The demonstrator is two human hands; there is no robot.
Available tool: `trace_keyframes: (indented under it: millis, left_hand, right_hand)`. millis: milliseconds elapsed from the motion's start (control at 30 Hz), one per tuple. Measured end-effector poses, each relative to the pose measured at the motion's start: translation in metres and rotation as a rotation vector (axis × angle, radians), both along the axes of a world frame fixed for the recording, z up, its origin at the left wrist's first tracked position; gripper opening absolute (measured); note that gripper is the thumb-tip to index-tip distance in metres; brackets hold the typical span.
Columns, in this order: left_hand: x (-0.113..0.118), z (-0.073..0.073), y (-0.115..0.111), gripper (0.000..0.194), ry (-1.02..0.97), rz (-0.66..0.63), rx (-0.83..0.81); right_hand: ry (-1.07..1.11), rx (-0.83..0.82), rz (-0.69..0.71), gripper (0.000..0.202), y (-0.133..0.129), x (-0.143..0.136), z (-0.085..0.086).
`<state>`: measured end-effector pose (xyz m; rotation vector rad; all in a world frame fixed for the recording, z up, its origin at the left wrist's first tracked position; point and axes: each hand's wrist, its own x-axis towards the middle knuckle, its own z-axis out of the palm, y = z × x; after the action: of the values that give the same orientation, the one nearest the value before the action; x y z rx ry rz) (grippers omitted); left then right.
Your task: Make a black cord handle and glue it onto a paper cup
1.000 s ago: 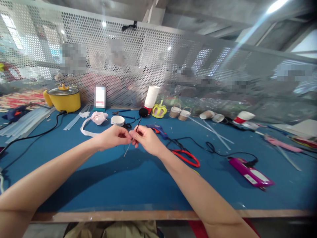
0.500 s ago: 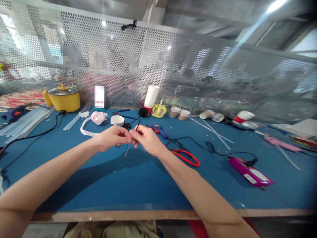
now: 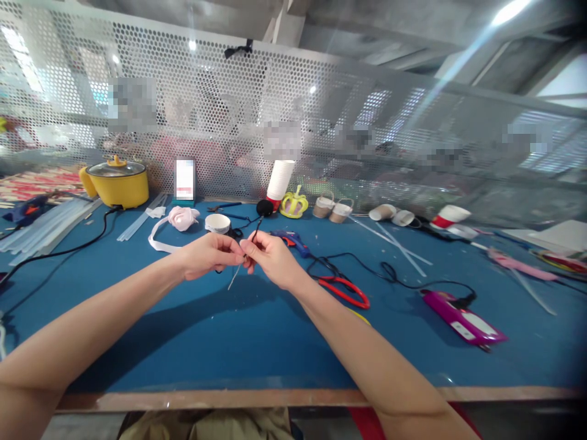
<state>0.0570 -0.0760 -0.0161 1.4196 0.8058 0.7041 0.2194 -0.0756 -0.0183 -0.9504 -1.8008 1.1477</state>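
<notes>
Together, two hands (image 3: 208, 255) (image 3: 275, 260), one wire (image 3: 234, 278) (thin)

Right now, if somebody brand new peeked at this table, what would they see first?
Probably the two hands in the middle: the left hand and right hand meet at a thin stem, in a pinching grip. Next might come the bright yellow pot at the back left of the blue table, and the purple box over on the right, with a black cord running to it.
</notes>
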Motion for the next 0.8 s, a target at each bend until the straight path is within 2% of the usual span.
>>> trace_keyframes:
  millis: [233, 500, 733, 800]
  left_hand:
    - [0.001, 0.002, -0.001, 0.018, -0.002, 0.027, -0.013]
    - [-0.001, -0.004, 0.004, 0.022, -0.045, 0.008, -0.008]
    - [-0.005, 0.0, 0.008, 0.025, -0.113, 0.001, -0.063]
    - [-0.006, 0.002, 0.009, 0.026, -0.107, 0.014, -0.054]
  right_hand:
    - [-0.002, -0.001, -0.019, 0.024, -0.001, -0.001, 0.002]
    - [0.021, -0.003, -0.019, 0.028, 0.001, -0.001, -0.001]
    - [0.115, -0.111, 0.2, 0.031, 0.012, 0.002, 0.01]
    - [0.085, -0.112, 0.215, 0.032, 0.015, 0.002, 0.012]
